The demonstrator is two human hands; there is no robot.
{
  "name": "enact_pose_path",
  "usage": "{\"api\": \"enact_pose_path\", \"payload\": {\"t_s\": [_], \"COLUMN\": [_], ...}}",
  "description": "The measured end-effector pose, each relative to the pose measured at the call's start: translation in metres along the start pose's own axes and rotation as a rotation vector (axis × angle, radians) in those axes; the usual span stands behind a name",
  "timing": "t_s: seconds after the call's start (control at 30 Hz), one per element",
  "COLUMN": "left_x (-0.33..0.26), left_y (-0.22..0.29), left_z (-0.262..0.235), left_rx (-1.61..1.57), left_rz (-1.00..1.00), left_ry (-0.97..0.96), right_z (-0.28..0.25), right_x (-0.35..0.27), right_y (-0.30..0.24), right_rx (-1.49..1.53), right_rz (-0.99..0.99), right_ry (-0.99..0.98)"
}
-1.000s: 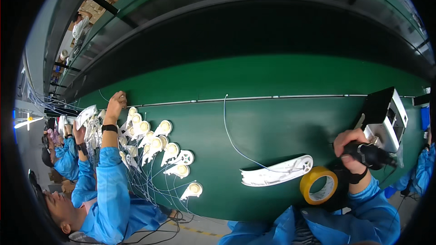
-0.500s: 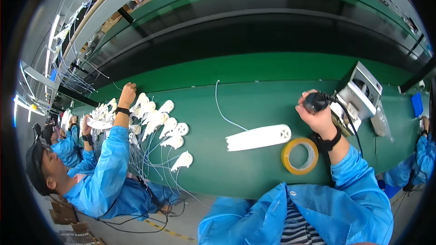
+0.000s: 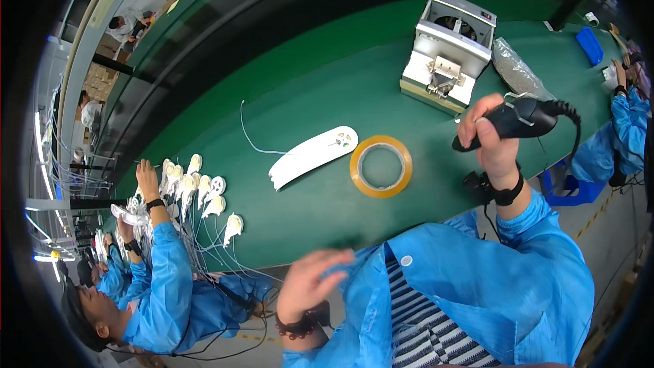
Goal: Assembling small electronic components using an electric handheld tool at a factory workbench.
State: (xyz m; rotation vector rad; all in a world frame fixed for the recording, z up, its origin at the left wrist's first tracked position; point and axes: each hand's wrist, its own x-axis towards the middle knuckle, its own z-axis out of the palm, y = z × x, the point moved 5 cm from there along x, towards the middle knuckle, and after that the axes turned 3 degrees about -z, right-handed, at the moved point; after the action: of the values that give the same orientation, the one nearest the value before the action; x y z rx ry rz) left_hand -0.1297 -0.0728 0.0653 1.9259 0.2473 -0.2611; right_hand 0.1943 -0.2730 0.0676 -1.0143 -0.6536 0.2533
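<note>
My right hand (image 3: 494, 140) is wrapped round a black electric screwdriver (image 3: 528, 117) with a metal hanging loop and a coiled cord. It holds the tool above the right part of the green bench. At the front edge, my left hand (image 3: 317, 283) is open and slightly blurred, fingers stretched to the right, with nothing in it. Ahead of that hand lies a long white plastic housing (image 3: 310, 158), its rounded end to the right and a thin grey cable coming off its far side. Beside it lies a roll of yellowish tape (image 3: 405, 167).
A box-shaped screw feeder (image 3: 448, 54) stands at the back right, beside a clear plastic bag (image 3: 521, 71). At left, a co-worker (image 3: 163, 286) works by a heap of white cabled parts (image 3: 194, 187). A blue bin (image 3: 589, 46) and other people are at far right.
The view has swung to the right. My left hand has come into view at the bench's front edge. The screwdriver in my right hand has gone from pointing steeply to lying nearly level.
</note>
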Motion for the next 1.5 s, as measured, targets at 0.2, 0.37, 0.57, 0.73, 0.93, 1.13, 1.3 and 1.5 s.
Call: {"api": "enact_pose_path", "payload": {"t_s": [0.2, 0.37, 0.57, 0.73, 0.93, 1.13, 1.3, 1.5], "left_x": [0.124, 0.142, 0.124, 0.134, 0.133, 0.137, 0.136, 0.137], "left_y": [0.056, 0.004, 0.055, 0.050, 0.045, 0.047, 0.038, 0.037], "left_z": [-0.057, -0.075, -0.029, -0.005, 0.000, 0.005, 0.004, 0.003], "left_rx": [1.039, 0.915, 0.793, 0.699, 0.726, 0.754, 0.789, 0.784], "left_rz": [0.176, 0.052, 0.135, 0.153, 0.136, 0.154, 0.158, 0.176], "left_ry": [0.642, 0.475, 0.453, 0.477, 0.486, 0.522, 0.532, 0.543], "right_z": [-0.002, -0.001, -0.014, -0.007, 0.013, 0.024, 0.029, 0.026], "right_x": [-0.022, -0.011, -0.001, 0.012, 0.057, 0.088, 0.090, 0.092], "right_y": [0.017, 0.024, 0.023, 0.019, -0.049, -0.029, -0.015, -0.009], "right_rx": [-0.135, -0.114, -0.004, -0.002, 0.065, -0.051, -0.145, -0.212], "right_rz": [0.067, 0.102, 0.121, 0.153, -0.332, -0.302, -0.277, -0.276], "right_ry": [0.059, 0.086, 0.065, 0.021, 0.015, -0.081, -0.089, -0.082]}}
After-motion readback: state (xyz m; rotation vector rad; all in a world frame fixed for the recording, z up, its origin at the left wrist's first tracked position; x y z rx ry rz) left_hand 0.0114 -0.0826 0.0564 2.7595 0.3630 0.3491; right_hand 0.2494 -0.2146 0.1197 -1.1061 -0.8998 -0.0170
